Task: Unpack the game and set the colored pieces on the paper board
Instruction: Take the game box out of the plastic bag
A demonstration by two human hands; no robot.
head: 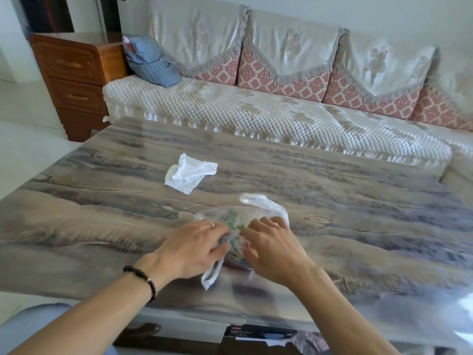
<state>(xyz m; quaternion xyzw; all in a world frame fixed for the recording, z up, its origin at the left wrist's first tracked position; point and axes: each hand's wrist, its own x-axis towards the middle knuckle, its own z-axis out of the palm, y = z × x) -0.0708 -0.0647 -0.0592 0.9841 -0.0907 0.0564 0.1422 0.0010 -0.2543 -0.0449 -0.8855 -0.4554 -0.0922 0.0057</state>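
A thin, see-through plastic bag (258, 204) lies on the glossy marbled table (358, 226) near its front edge. Through the plastic I see the folded game inside (234, 222), green and white with red print. My left hand (189, 248) and my right hand (275, 252) sit side by side on the bag, fingertips pinching the plastic at its middle. One bag handle (211, 275) trails toward me between my wrists; the other loops up behind my right hand. The game pieces are not visible.
A crumpled white tissue (188, 174) lies on the table behind and left of the bag. A sofa (256, 111) with a blue striped cushion (151, 62) runs along the far side. A wooden drawer cabinet (74, 73) stands at the back left.
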